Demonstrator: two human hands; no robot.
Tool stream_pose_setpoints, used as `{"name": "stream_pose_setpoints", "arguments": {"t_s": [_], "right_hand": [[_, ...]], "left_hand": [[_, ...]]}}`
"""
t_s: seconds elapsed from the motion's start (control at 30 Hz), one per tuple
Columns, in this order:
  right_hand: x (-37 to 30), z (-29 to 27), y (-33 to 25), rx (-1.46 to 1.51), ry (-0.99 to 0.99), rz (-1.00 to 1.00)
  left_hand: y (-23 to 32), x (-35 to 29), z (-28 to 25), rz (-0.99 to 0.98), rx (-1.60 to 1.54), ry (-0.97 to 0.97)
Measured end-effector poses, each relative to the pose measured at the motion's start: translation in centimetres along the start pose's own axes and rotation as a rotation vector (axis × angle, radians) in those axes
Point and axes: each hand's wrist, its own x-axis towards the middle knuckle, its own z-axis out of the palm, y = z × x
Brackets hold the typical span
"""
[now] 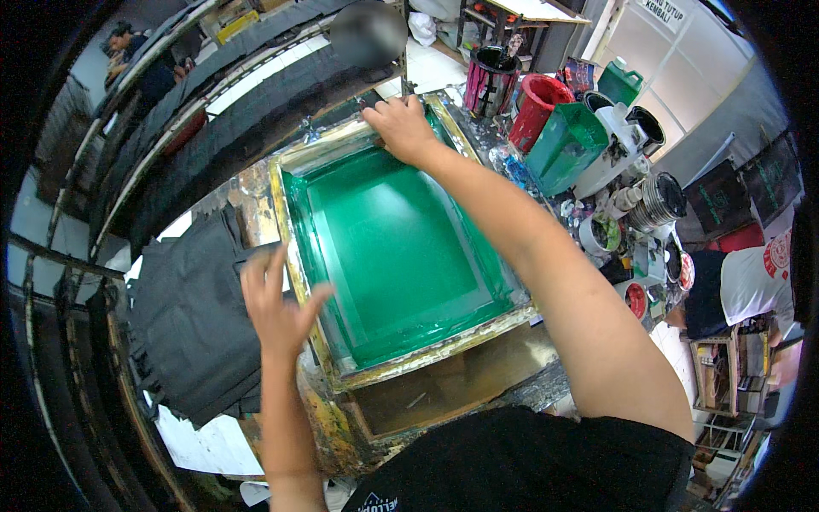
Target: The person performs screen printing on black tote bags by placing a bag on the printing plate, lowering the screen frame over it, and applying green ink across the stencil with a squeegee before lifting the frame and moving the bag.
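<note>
A screen printing frame (422, 369) lies in front of me, its wooden rails stained and its mesh (392, 247) green. My right hand (401, 128) reaches across it, its fingers curled over the far rail. Beside that hand, a pale wooden strip (328, 152) runs along the far end; I cannot tell whether it is a squeegee. My left hand (281, 303) is open, thumb apart from the fingers and slightly blurred, over the left rail. A stack of dark cloth pieces (192, 316) lies just left of it.
Paint containers crowd the right side, among them a red bucket (539, 111), a green container (567, 149) and a stack of lids (657, 200). Racks (256, 111) hung with dark cloth stand at the left and far side. One person (755, 277) is at the right, another (136, 55) far left.
</note>
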Motion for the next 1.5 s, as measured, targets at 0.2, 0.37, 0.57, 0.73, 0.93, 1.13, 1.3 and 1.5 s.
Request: {"name": "stream_pose_setpoints", "arguments": {"t_s": [0.2, 0.37, 0.57, 0.73, 0.93, 1.13, 1.3, 1.5], "right_hand": [[1.9, -0.3, -2.6, 0.054, 0.063, -0.093], [1.1, -0.6, -1.3, 0.005, -0.033, -0.085], [-1.2, -2.6, -1.8, -0.007, -0.011, -0.121], [-4.3, -6.1, -4.1, 0.031, -0.171, -0.090], [-9.2, -10.6, -6.2, 0.052, -0.150, -0.089], [-14.9, -15.9, -9.2, 0.059, -0.184, -0.067], [-19.4, -20.3, -11.2, 0.071, -0.226, -0.065], [-23.1, -24.2, -13.1, 0.068, -0.243, -0.069]], "left_hand": [[-6.4, 14.9, 10.0, 0.192, 0.337, 0.154], [-5.8, 16.5, 14.2, 0.074, 0.448, 0.015], [-4.6, 14.1, 13.4, 0.139, 0.430, 0.100], [-2.5, 10.1, 11.5, 0.112, 0.448, 0.077], [1.3, 5.0, 8.8, 0.119, 0.408, 0.084], [5.9, -0.9, 5.4, 0.107, 0.390, 0.072], [9.9, -5.4, 2.6, 0.090, 0.362, 0.010], [12.8, -9.2, 0.3, 0.073, 0.293, -0.007]]}}
